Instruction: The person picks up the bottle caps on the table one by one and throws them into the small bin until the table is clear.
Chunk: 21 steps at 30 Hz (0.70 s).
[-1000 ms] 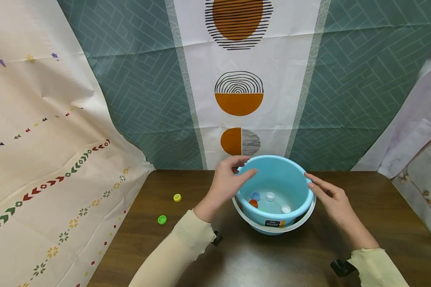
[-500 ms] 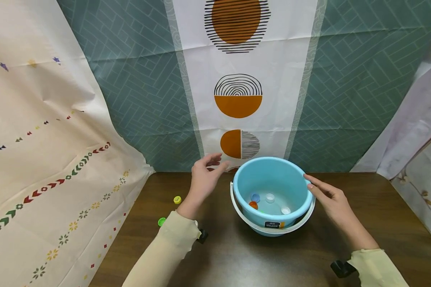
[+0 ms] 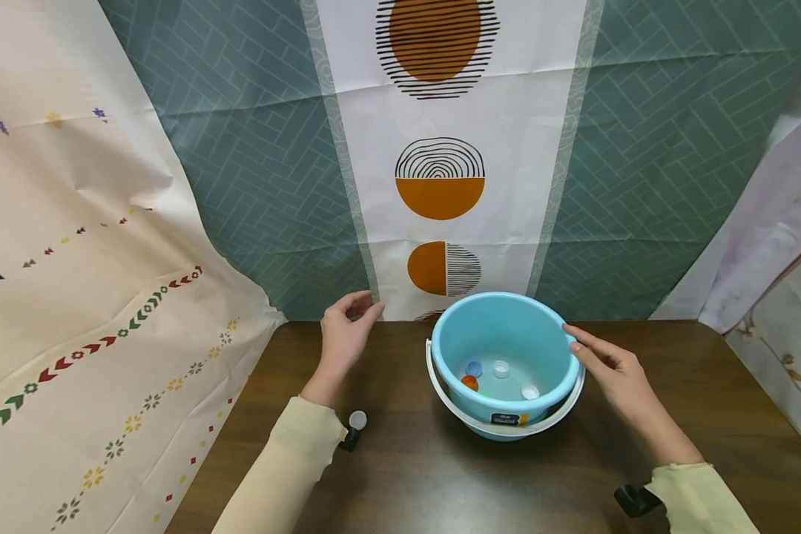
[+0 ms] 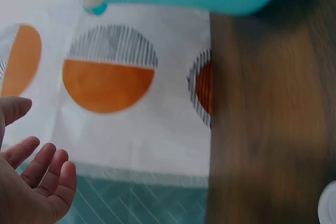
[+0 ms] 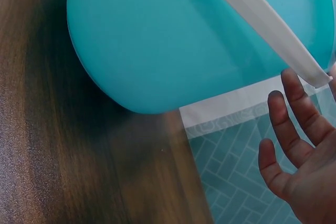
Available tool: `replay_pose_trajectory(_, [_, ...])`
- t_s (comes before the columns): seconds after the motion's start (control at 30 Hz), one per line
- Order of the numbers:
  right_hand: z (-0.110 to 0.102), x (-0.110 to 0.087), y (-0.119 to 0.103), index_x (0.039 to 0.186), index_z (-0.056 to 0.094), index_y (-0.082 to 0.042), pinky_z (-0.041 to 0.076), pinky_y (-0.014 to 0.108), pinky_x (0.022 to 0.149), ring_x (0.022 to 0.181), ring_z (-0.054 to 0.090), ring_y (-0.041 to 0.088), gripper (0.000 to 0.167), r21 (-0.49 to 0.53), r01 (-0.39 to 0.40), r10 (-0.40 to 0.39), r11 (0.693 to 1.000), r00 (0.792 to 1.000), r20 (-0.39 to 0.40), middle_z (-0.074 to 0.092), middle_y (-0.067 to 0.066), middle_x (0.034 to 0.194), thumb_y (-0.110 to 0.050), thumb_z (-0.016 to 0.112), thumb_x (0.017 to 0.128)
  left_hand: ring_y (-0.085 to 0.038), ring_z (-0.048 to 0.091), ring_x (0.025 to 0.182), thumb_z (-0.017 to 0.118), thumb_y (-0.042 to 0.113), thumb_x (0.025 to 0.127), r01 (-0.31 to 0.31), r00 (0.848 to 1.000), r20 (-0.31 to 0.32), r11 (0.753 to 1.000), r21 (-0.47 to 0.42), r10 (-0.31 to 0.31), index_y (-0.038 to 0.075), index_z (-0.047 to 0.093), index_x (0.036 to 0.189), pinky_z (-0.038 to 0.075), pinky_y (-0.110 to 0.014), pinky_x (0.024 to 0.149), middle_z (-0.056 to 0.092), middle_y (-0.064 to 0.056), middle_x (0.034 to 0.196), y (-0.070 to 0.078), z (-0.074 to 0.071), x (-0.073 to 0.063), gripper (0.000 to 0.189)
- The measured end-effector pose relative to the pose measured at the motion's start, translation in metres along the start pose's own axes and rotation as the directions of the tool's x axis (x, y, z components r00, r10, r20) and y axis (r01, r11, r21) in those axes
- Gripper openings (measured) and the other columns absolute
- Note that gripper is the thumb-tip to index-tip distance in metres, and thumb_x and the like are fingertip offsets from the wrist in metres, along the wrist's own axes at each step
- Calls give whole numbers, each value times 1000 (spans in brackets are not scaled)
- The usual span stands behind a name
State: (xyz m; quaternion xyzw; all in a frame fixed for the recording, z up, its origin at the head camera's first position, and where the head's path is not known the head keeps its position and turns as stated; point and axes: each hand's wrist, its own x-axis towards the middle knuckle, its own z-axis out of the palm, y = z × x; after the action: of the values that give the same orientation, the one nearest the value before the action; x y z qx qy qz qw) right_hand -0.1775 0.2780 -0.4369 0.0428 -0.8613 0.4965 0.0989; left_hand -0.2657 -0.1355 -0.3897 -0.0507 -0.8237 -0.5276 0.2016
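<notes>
While the right hand (image 3: 610,371) touches the rim of the light blue bucket (image 3: 507,326) with its fingers spread apart, the left hand (image 3: 343,337) hangs above the table (image 3: 434,482) to the bucket's left, its thumb and loosely bent fingers apart. The bucket stands upright on the table, its white handle (image 5: 265,22) folded down, with blue, orange and clear caps on its bottom, and a whitish cap (image 3: 357,420) lies just beside the left sleeve (image 3: 300,437).

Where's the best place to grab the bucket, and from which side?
Probably the middle of the white handle, from the near side: the bucket stands upright, and its handle hangs in an arc across the front, facing you, so fingers could hook under and swing it up.
</notes>
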Motion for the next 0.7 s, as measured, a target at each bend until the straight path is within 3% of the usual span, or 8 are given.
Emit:
replay_pose_trajectory(0.37, [-1,2,-1,134,50,-32,38,5,84,113,45,-16,40,3,7,-7,1000,1000,-6,52,-3,138,-40,49,95,-19,61,100,71,41,80,125,992,-47,985,122,-120,16,65,114,52,-37,85,66,-2,106,-47,-24,5,42])
replay_pose_trajectory(0.57, [0,0,-1,134,51,-31,38,5,84,112,45,-16,40,2,7,-7,1000,1000,-7,52,-2,138,-40,49,96,-31,57,110,70,40,80,195,980,-7,938,285,-201,9,58,124,47,-44,92,61,-13,117,-78,-33,2,55])
replay_pose_trajectory(0.7, [0,0,0,134,51,-32,38,6,84,113,45,-16,40,3,2,-2,1000,1000,-5,52,-3,138,-40,49,95,-35,51,120,71,41,79,239,960,50,896,374,-277,4,51,131,45,-48,96,54,-18,130,-96,-40,-3,67])
